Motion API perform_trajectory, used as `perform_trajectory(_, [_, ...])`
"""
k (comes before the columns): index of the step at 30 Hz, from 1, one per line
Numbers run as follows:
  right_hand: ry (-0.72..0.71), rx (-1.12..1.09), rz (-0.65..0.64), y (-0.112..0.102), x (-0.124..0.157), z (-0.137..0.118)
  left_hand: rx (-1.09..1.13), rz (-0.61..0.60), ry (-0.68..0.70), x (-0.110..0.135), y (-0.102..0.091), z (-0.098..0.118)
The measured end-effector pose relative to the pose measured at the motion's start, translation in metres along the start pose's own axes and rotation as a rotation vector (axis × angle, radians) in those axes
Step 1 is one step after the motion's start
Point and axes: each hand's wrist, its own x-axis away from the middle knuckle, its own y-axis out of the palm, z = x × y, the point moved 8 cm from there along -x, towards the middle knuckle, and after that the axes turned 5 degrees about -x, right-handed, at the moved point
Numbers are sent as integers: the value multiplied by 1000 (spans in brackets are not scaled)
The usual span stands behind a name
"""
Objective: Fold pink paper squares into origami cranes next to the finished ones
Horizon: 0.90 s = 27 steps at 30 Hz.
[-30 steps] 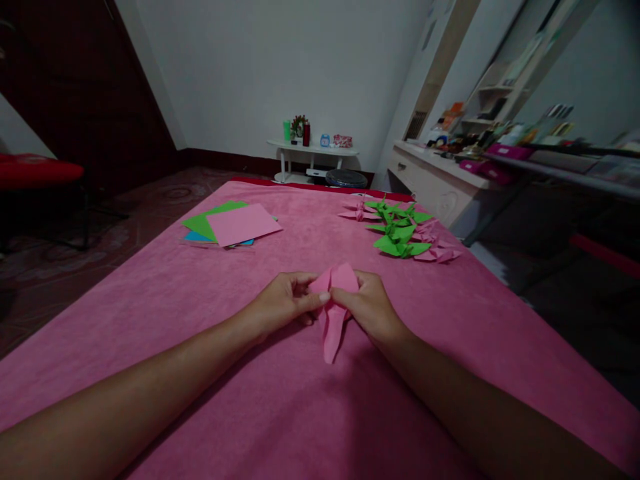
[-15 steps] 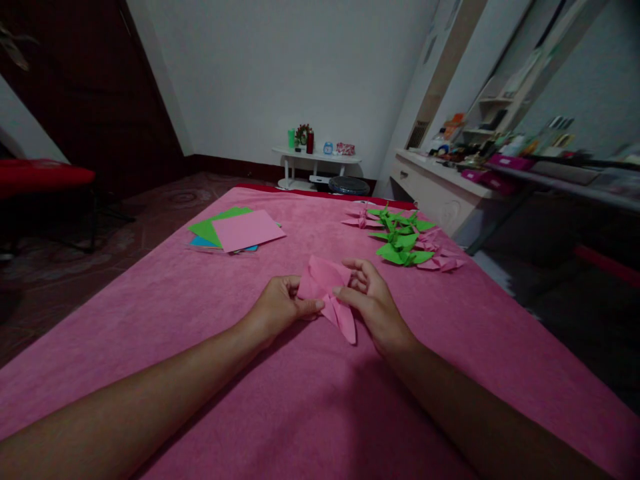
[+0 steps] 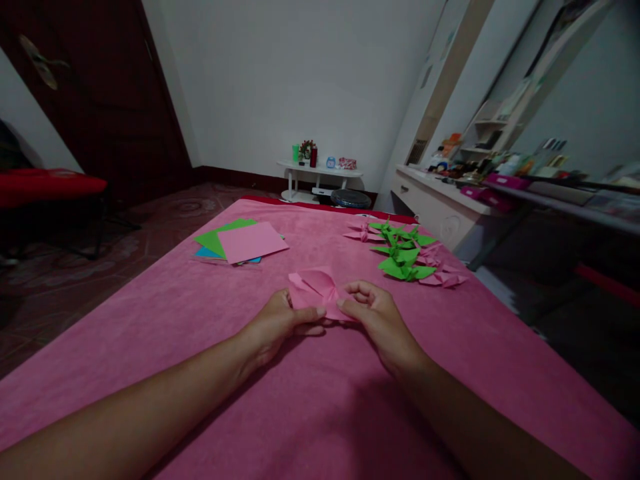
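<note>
A partly folded pink paper piece (image 3: pixel 316 288) is held between both hands just above the pink cloth (image 3: pixel 200 320). My left hand (image 3: pixel 280 321) pinches its left edge, thumb on top. At the paper's right side, my right hand (image 3: pixel 375 313) grips it with curled fingers. Behind to the left lies a stack of flat paper sheets (image 3: pixel 243 241), pink on top of green and blue. A cluster of finished green and pink paper cranes (image 3: pixel 405 257) sits at the back right of the cloth.
The cloth covers a wide surface that drops off at the right. A white desk (image 3: pixel 440 200) with clutter stands to the right, a small white side table (image 3: pixel 320 175) by the far wall, and a red seat (image 3: pixel 45 183) at left.
The long pointed flap that hung toward me has been turned up and away. The paper now lies flatter between my hands. The view has tilted upward a little.
</note>
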Motion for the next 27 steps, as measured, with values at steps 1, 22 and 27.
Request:
perform_trajectory(1, [2, -6, 0, 0, 0, -1, -15, -6, -4, 0, 1, 0])
perform_trajectory(22, [239, -104, -107, 4, 0, 19, 95, -121, -35, 2, 11, -9])
perform_trajectory(27, [292, -122, -156, 6, -1, 23, 86, -132, -22, 1, 10, -7])
